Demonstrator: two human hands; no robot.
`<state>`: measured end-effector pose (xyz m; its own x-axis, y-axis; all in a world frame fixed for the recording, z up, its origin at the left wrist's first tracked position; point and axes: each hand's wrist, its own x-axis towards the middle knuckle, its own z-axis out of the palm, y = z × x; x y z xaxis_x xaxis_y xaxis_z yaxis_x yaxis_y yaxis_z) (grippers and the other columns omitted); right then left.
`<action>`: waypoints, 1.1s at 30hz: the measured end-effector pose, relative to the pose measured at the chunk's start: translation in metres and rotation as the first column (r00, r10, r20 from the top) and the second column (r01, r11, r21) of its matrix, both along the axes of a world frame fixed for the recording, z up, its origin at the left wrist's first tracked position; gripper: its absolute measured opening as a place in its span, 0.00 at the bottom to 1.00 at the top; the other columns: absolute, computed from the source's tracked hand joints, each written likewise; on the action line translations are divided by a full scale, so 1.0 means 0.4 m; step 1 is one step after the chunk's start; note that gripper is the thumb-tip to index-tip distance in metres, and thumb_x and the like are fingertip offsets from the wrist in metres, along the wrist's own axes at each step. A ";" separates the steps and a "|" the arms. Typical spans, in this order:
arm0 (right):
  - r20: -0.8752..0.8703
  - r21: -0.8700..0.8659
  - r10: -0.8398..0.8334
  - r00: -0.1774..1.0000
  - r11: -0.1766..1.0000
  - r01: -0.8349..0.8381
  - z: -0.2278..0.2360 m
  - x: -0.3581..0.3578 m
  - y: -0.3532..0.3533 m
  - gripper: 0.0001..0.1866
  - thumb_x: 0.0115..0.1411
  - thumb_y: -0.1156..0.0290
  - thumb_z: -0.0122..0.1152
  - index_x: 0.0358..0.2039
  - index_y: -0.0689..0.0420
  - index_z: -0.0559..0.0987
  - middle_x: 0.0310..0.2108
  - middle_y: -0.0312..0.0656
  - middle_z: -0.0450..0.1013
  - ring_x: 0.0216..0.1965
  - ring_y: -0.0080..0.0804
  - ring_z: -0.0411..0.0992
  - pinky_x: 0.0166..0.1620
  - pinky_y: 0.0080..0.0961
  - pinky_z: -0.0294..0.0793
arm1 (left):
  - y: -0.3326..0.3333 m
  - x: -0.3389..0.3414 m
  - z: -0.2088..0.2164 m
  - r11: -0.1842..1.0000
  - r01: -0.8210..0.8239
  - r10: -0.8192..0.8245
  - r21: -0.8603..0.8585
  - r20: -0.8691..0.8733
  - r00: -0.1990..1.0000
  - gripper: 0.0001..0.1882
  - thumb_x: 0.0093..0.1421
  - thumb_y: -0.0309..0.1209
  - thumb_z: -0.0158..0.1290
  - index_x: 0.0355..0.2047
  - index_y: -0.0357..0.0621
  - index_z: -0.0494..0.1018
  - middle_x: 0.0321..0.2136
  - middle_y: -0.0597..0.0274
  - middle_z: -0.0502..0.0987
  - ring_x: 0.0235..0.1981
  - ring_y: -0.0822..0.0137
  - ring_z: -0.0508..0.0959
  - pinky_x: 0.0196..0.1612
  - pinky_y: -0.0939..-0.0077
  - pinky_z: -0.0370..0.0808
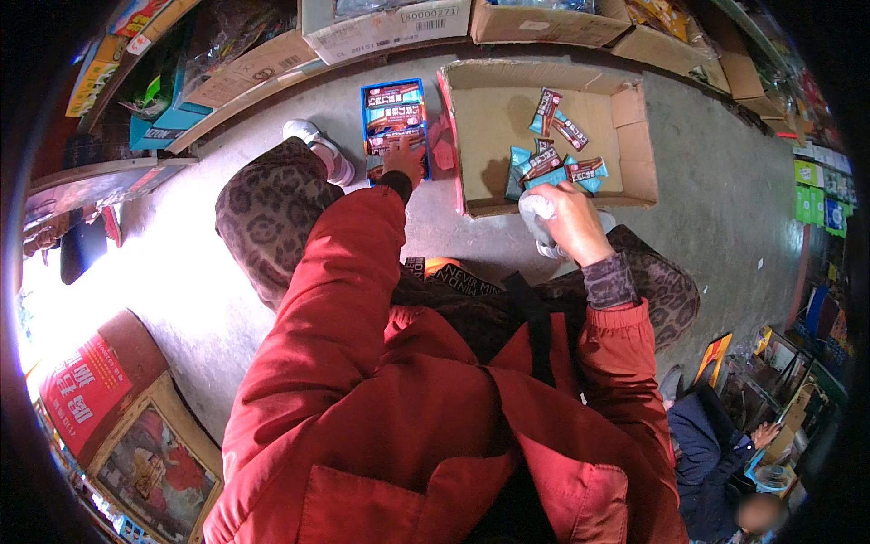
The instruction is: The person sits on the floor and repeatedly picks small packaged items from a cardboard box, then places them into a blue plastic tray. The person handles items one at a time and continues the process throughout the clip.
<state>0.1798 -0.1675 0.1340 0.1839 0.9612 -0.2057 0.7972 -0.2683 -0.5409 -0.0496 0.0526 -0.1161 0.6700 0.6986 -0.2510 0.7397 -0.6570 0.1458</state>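
A blue-rimmed display box with brown-and-teal wrapped snack bars stands on the floor ahead, left of centre. My left hand is at its near end, the fingers closed on a snack bar that lies over the others. To the right is a shallow, open cardboard carton holding several loose snack bars. My right hand is at the carton's near edge, with curled fingers around the end of a teal-wrapped snack bar. The hand partly hides its fingertips.
Stocked cardboard boxes line the far side. My shoe is left of the display box. A red flap lies between box and carton. Another person in dark clothes is at lower right, beside shelf goods. A framed picture stands lower left.
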 end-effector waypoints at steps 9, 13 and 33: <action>-0.061 -0.008 -0.016 0.998 1.000 0.016 0.021 -0.011 0.016 0.15 0.51 0.80 0.62 0.40 0.50 0.81 0.39 0.50 0.75 0.39 0.54 0.76 0.41 0.42 0.75 | -0.056 0.006 0.014 0.947 -0.310 0.321 -0.088 0.175 0.931 0.29 0.53 0.30 0.56 0.57 0.67 0.70 0.61 0.53 0.57 0.66 0.47 0.56 0.60 0.20 0.50; -0.070 -0.043 -0.038 0.997 0.998 0.035 0.024 -0.011 0.015 0.14 0.53 0.78 0.60 0.40 0.49 0.81 0.39 0.50 0.74 0.39 0.54 0.76 0.40 0.42 0.75 | -0.059 0.009 0.026 0.891 -0.422 0.446 -0.166 0.154 0.882 0.35 0.51 0.33 0.59 0.61 0.70 0.66 0.66 0.53 0.53 0.68 0.46 0.51 0.58 0.17 0.50; -0.002 -0.028 -0.036 0.999 0.999 0.036 0.001 -0.018 0.011 0.11 0.53 0.73 0.62 0.38 0.46 0.80 0.36 0.48 0.75 0.38 0.51 0.77 0.38 0.44 0.76 | -0.002 0.027 0.028 0.935 -0.248 0.229 -0.254 -0.103 0.968 0.37 0.57 0.37 0.53 0.66 0.81 0.57 0.69 0.42 0.46 0.70 0.32 0.44 0.55 0.16 0.52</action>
